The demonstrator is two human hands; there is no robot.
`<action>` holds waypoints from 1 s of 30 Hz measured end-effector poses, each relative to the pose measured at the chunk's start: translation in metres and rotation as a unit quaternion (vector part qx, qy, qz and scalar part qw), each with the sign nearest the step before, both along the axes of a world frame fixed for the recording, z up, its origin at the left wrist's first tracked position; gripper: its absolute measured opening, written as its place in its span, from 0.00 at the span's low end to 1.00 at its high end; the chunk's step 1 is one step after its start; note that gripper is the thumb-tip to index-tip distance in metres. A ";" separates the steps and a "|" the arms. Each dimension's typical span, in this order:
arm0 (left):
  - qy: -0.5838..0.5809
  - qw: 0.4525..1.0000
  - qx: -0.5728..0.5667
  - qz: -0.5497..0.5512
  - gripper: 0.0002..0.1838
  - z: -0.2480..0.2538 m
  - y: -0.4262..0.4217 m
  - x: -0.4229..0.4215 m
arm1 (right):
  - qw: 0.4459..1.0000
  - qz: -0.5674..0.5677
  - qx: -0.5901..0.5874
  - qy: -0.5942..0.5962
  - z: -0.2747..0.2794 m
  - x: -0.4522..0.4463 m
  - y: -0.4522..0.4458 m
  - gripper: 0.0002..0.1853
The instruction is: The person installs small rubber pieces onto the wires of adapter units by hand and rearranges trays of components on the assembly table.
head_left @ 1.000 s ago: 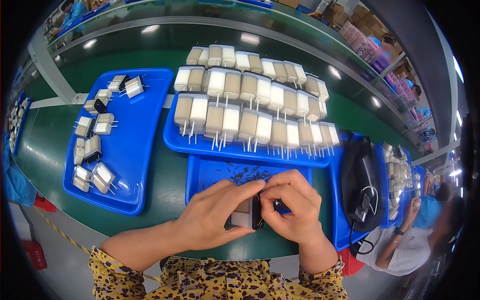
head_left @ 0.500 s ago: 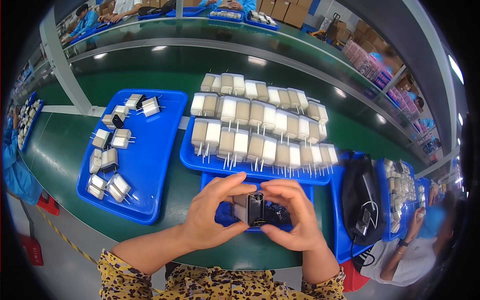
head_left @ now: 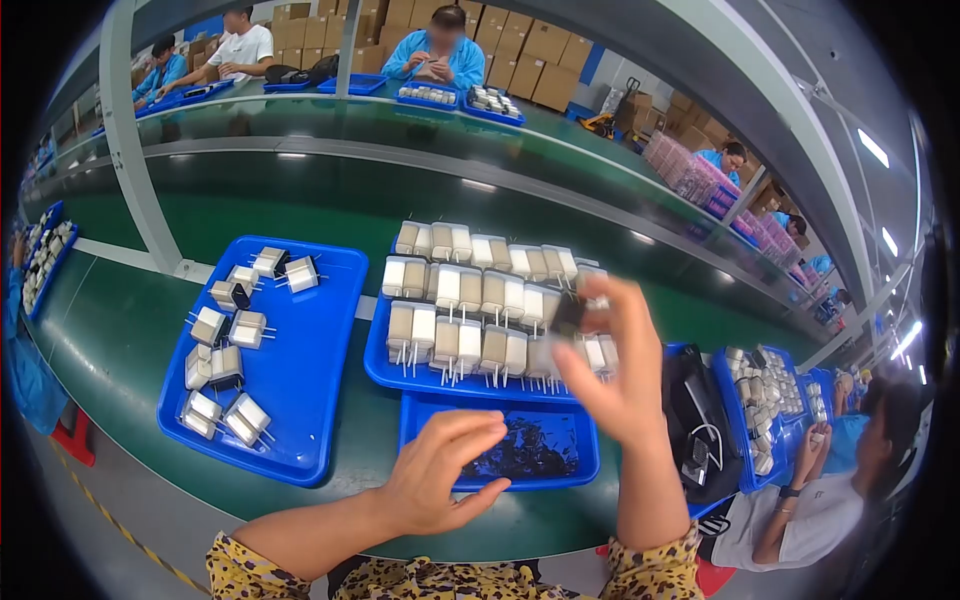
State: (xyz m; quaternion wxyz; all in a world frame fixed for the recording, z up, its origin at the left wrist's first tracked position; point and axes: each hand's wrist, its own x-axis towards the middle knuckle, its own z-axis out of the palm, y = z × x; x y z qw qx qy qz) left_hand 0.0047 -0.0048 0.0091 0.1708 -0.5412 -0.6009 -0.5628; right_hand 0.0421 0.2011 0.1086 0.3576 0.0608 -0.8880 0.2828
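Observation:
My right hand (head_left: pixel 622 375) is raised at the right end of the stacked tray, thumb and fingers closed on a charger housing (head_left: pixel 568 318). Motion smears this piece, but a black part and a pale part show. My left hand (head_left: pixel 440 475) holds nothing; its fingers and thumb are apart at the near left of a small blue tray (head_left: pixel 592 455) of thin black pieces (head_left: pixel 530 448). Behind both hands, rows of white-and-beige charger housings (head_left: pixel 452 340) with pale prongs stand in a large blue tray (head_left: pixel 405 377).
On the left, a blue tray (head_left: pixel 300 400) carries several scattered charger housings (head_left: pixel 247 420). To the right lie a black bag (head_left: pixel 700 430) with a cable and another filled tray (head_left: pixel 728 400). A co-worker (head_left: pixel 815 510) sits there; others work across the green line (head_left: pixel 330 200).
The hands have parted: my right hand has moved up and right with the charger housing, while my left has let go and opened. The camera view has tilted upward.

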 end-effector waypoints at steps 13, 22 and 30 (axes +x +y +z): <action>0.061 0.998 -0.010 -0.031 0.24 -0.004 0.000 -0.003 | 0.953 -0.140 0.244 -0.109 0.002 -0.118 -0.005 0.15; 0.120 0.970 0.107 0.183 0.07 0.034 -0.026 -0.050 | 0.934 0.027 0.104 -0.340 -0.027 0.041 -0.009 0.11; -0.031 0.684 -0.438 0.582 0.29 -0.014 -0.093 -0.137 | 0.904 0.041 0.101 -0.413 -0.086 0.048 -0.003 0.09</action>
